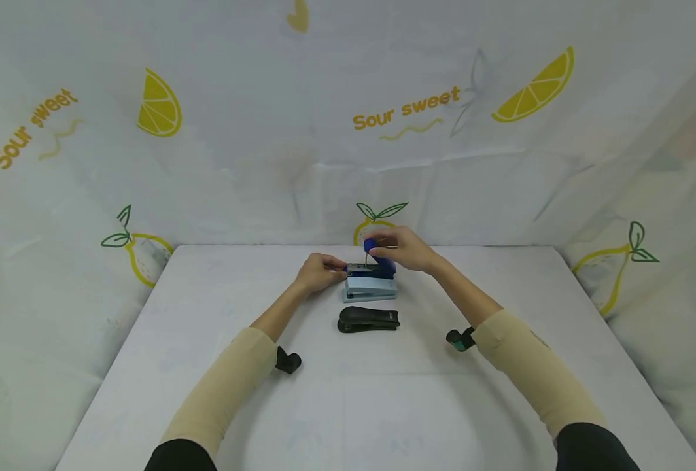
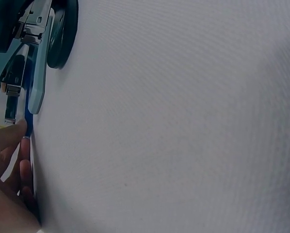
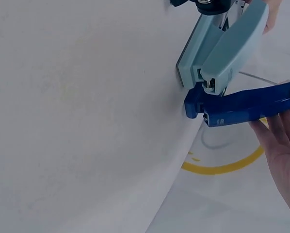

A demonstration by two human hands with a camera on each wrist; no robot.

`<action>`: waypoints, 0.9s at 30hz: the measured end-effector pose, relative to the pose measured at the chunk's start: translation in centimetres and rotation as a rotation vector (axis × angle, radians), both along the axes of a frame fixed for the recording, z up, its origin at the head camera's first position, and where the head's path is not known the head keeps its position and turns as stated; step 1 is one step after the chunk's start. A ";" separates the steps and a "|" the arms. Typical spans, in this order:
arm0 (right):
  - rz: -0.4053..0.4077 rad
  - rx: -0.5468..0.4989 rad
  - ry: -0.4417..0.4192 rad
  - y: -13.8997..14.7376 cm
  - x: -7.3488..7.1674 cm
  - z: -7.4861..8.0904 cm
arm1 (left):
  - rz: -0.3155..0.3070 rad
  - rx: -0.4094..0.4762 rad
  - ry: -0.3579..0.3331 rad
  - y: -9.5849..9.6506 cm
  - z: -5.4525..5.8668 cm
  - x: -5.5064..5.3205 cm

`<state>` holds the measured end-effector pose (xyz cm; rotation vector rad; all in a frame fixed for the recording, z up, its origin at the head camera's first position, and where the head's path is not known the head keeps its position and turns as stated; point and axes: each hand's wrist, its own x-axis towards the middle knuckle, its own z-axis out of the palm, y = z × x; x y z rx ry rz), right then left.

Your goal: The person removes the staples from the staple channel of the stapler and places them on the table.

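Toward the back of the table a blue stapler [image 1: 386, 267] stands with its top arm swung up from its base. My right hand [image 1: 403, 249] grips the raised end of that arm; in the right wrist view the arm [image 3: 251, 104] reaches into the fingers. At the other side, my left hand [image 1: 320, 271] pinches the front end of the base, seen as a blue edge [image 2: 29, 121] in the left wrist view. A light blue stapler [image 1: 370, 288] lies just in front of the blue one. Nearer still is a dark stapler [image 1: 368, 319].
The staplers sit in a column on a white table [image 1: 348, 405]. Behind its back edge hangs a white cloth [image 1: 242, 196] printed with lemons and words. Small black pieces [image 1: 288, 362] stick out from the wrists.
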<state>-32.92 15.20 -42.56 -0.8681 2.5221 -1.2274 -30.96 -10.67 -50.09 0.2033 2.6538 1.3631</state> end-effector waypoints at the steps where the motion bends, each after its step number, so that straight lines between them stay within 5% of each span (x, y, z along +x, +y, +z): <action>1: -0.010 0.001 0.001 0.2 0.1 0.1 | 0.000 0.001 0.002 0.0 0.0 0.0; 27: -0.138 0.053 0.041 7.8 1.3 1.1 | 0.001 0.007 -0.005 0.0 -0.2 -0.2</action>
